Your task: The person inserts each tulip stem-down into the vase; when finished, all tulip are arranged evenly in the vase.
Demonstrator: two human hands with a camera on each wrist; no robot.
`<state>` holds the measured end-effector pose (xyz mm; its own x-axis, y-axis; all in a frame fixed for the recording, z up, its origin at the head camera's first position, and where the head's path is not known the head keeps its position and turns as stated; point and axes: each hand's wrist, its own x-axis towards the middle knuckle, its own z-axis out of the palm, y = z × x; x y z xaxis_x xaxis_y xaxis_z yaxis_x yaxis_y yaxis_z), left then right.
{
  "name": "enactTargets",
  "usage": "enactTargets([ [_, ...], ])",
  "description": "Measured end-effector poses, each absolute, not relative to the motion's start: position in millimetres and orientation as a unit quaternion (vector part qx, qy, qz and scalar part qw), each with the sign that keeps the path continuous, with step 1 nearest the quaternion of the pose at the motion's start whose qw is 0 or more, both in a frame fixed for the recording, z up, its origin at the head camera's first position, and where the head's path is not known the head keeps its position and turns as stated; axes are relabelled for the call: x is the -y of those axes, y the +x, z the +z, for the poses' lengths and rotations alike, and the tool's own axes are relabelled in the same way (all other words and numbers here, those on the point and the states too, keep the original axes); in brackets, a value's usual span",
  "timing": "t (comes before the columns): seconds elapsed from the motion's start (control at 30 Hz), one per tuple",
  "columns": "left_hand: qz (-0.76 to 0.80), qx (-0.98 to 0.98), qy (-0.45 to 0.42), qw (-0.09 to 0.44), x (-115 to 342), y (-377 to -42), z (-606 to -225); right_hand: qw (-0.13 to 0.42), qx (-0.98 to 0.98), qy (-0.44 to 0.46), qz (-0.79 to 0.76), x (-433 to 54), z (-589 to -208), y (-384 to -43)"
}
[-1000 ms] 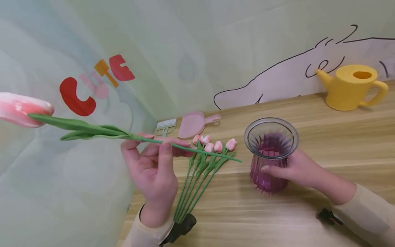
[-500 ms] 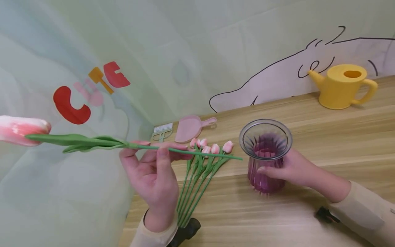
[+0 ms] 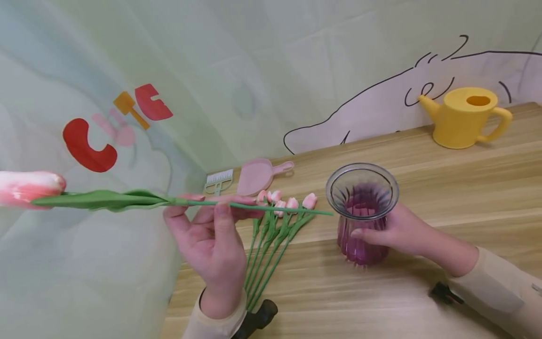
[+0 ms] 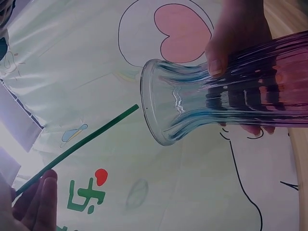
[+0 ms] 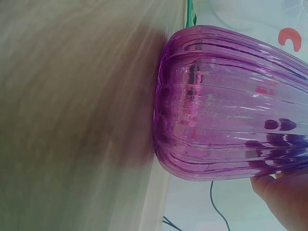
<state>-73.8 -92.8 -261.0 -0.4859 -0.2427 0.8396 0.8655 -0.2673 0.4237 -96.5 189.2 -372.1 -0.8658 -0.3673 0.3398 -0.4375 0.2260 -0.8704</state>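
Holding in hands (image 3: 216,249) | left: pink tulip (image 3: 110,201) | right: purple vase (image 3: 351,223)

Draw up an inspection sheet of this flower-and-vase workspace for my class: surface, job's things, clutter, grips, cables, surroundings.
Surface: wood-grain tabletop, no spill visible in the parts shown.
Job's things: held tulip, raised, its stem not in the vase; five other tulips lying together.
Clutter: yellow watering can at back right; pink dustpan and small brush at back left; dark object by the left wrist and second dark object by the right, both too indistinct to identify.
Grips: left grip pinches the held tulip's stem; right grip holds the vase.
Cables: nothing seen.
Surroundings: pale wall covering with coloured letters and black-outlined drawing.
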Motion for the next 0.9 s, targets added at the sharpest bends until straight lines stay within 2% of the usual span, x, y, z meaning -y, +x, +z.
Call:
enactTargets([
  [0.47,-0.723,0.473,-0.328,0.382,92.2,-77.3,-262.5,0.025,0.786,0.255,0.562,-188.6,-373.4,-95.9],
  [0.9,-0.721,0.472,-0.335,0.381,89.5,-82.3,-264.5,0.045,0.792,0.261,0.550,-190.7,-375.1,-96.8],
])
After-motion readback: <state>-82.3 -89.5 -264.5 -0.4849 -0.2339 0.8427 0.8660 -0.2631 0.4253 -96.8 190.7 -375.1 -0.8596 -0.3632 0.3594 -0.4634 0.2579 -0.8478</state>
